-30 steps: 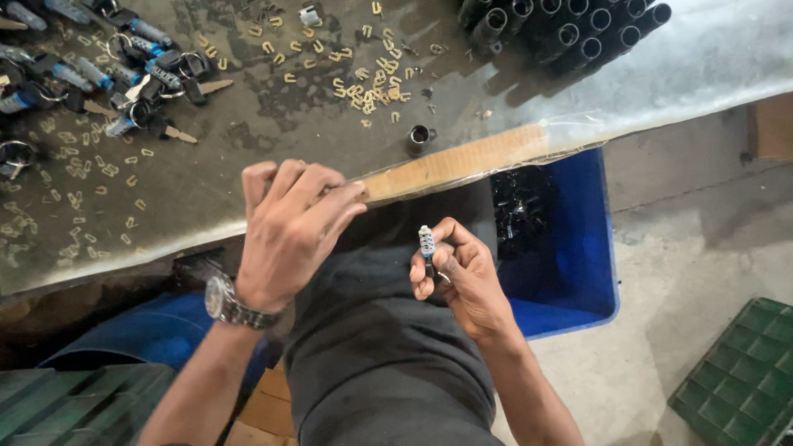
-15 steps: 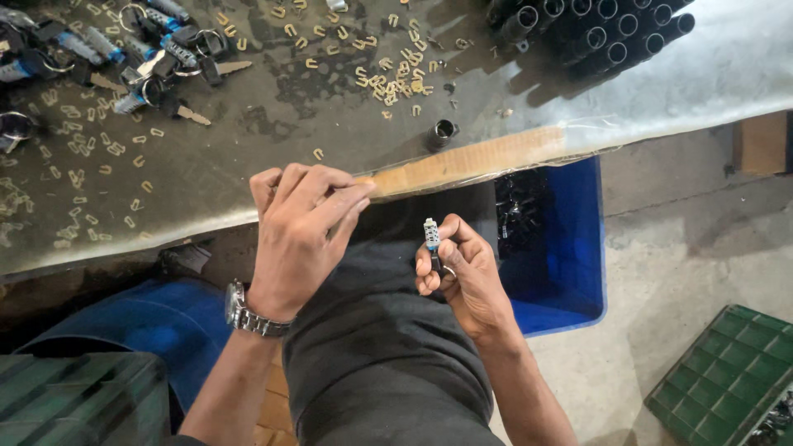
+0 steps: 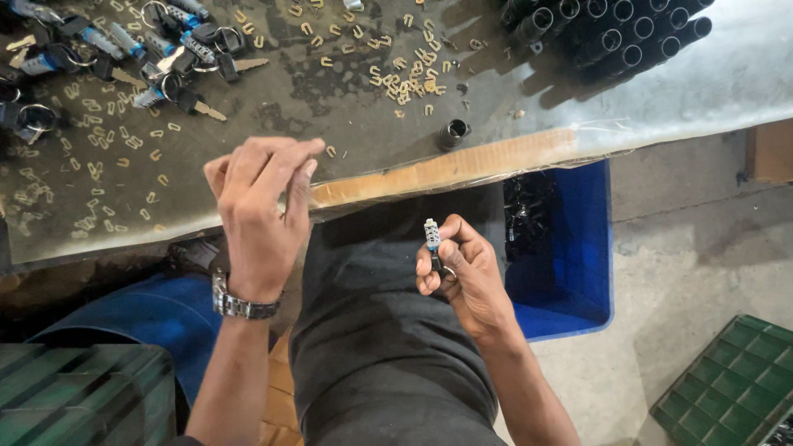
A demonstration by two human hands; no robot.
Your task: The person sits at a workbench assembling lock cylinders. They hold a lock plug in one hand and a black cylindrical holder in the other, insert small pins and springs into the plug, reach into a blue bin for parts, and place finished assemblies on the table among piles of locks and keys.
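Holding the small lock cylinder [image 3: 431,234] upright over the lap, the right hand [image 3: 459,272] pinches it between thumb and curled fingers; the left hand [image 3: 263,216], fingertips pressed together, hovers above the bench's near edge [image 3: 462,168], close to one loose brass clip [image 3: 330,151]; a steady, level cylinder should ease fitting.

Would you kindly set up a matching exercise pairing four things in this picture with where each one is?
Things:
1. small lock cylinder
2. keys on rings
3. black tubes
4. blue bin

Places:
A. stacked at the bench's far right
B. on the floor under the bench edge
C. pinched upright in the right hand
D. heaped at the bench's far left

Pairs: 1-C, 2-D, 3-A, 4-B
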